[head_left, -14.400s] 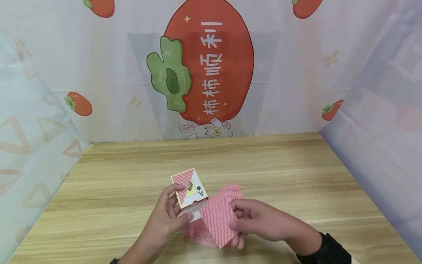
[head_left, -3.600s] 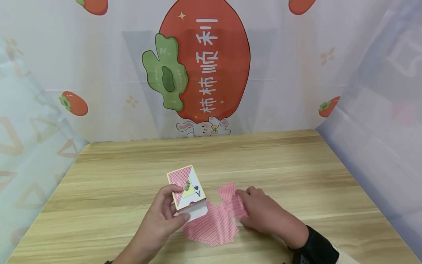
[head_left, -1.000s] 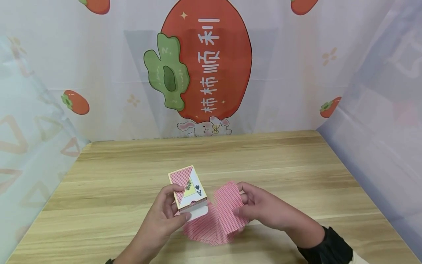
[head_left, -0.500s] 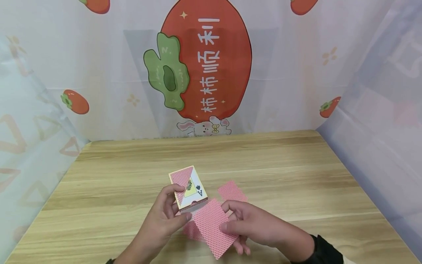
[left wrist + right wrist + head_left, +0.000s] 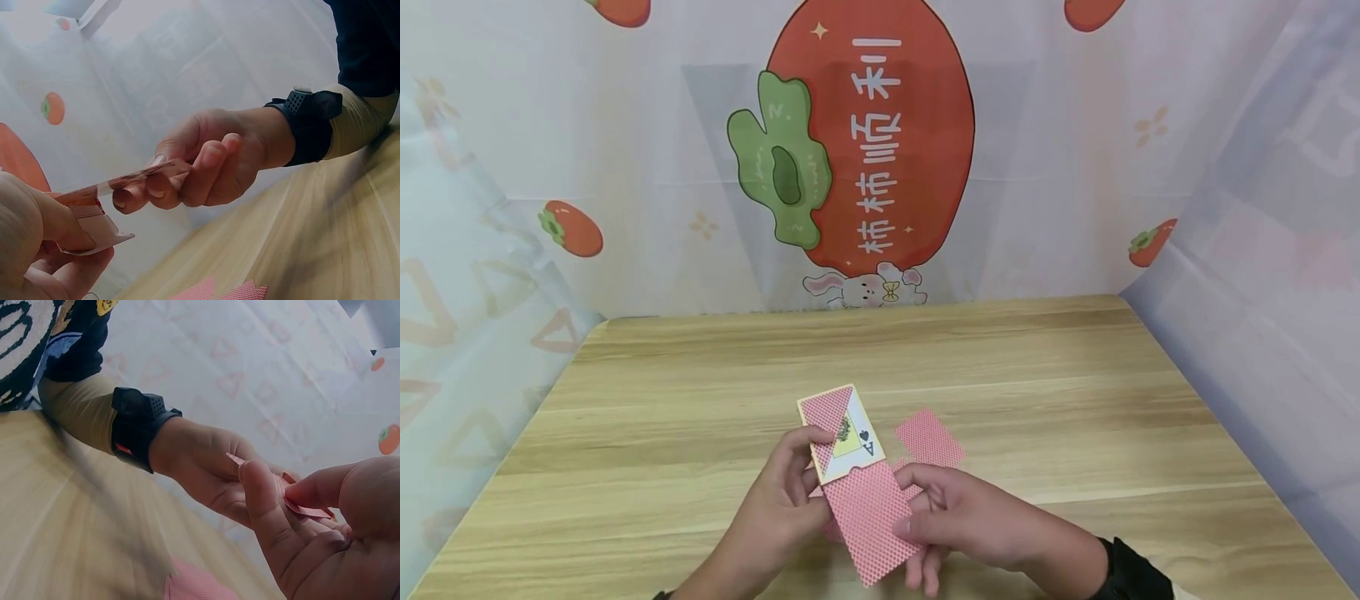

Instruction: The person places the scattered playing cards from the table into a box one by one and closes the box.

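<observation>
Red-backed cards in the head view are pinched by the right hand at the card box, gripped by the left hand above the counter's near edge. Left wrist view: the thin packet looks light, bendy and slippery, best held by its long edges. Right wrist view: thumb and finger squeeze it.

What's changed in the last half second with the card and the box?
The right hand has carried its pinched card leftward, so its far end now meets the open mouth of the card box. The left hand still grips the box, now slightly tilted. Loose cards stay on the table.
</observation>
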A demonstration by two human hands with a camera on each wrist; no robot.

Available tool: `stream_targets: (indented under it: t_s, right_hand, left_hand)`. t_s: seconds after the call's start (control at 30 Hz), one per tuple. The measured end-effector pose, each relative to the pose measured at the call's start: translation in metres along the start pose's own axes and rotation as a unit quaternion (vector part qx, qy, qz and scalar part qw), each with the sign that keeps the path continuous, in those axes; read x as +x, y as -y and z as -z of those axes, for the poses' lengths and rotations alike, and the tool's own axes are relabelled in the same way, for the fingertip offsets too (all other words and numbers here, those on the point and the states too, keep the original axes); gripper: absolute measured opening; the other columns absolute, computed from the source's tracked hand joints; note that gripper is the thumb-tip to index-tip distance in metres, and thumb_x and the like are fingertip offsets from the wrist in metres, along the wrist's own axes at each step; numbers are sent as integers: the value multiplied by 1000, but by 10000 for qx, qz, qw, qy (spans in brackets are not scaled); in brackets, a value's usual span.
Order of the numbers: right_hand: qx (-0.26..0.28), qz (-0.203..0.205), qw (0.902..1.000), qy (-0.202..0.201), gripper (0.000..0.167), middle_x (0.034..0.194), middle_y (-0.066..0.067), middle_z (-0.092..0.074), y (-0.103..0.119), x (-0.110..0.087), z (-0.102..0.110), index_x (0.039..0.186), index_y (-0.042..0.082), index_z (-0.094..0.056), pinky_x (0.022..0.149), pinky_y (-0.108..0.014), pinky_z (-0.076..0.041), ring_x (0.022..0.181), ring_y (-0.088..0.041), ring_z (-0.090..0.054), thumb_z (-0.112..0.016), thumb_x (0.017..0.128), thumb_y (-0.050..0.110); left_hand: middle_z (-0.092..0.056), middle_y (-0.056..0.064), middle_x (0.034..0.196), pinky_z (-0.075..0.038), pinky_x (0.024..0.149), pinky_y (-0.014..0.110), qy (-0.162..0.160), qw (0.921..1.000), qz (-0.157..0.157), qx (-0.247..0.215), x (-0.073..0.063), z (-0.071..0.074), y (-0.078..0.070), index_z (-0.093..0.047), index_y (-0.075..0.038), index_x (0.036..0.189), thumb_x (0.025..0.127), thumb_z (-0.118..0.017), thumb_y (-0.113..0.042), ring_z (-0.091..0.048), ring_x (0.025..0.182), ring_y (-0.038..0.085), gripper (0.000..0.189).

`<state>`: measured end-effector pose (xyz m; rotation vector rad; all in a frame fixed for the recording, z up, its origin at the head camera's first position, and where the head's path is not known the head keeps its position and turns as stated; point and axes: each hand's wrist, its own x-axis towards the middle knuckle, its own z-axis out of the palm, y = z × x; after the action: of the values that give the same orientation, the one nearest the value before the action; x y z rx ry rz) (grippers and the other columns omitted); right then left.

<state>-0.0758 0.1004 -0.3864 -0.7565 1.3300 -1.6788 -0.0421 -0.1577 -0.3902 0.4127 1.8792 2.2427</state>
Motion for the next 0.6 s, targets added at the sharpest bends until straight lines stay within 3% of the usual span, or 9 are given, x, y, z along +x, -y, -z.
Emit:
stream_targets:
  t_s: [0.07, 0.2, 0.3, 0.47, 0.6]
  right_hand:
    - [210, 118, 9997, 92, 40, 100, -41, -62, 0, 1, 0, 136, -5, -38, 66, -49, -62, 74, -16, -72, -55, 100, -1]
    - [740, 268, 9967, 219, 61, 122, -26, -62, 0, 2, -1, 147, -5, -30, 76, -29, -61, 92, -21, -72, -60, 94, -11]
    - [802, 395, 9958, 182, 68, 125, -24, -61, 0, 3, -2, 151, -4, -27, 79, -29, -61, 98, -23, -72, -62, 93, -12]
    - [-223, 468, 9975, -474, 61, 110, -18, -65, 1, 1, -6, 146, -4, -38, 73, -41, -63, 88, -19, -72, -69, 93, -1]
    - [-1144, 346, 9880, -978, 60, 104, -12, -67, 5, 0, -9, 139, 0, -48, 72, -42, -63, 84, -15, -70, -78, 88, 9]
  left_hand:
    - [-35, 21, 145, -61, 83, 36, -31, 10000, 37, 38, 0, -1, -1, -29, -5, 139, 86, -58, 17, -60, 118, 25, 64]
    - [-35, 19, 146, -60, 85, 36, -109, 9998, 157, 102, -1, -2, -2, -29, -6, 140, 85, -58, 18, -59, 119, 26, 66]
    - [-34, 18, 148, -60, 88, 37, -127, 9996, 240, 114, -1, -2, -2, -29, -8, 140, 85, -57, 19, -59, 121, 26, 67]
    - [-32, 18, 151, -59, 90, 38, -80, 9996, 272, 85, 0, -2, -1, -28, -7, 140, 85, -56, 19, -59, 122, 26, 67]
    - [-33, 19, 149, -59, 89, 38, -29, 9997, 220, 77, -1, -3, -1, -28, -7, 139, 85, -56, 19, -59, 121, 26, 66]
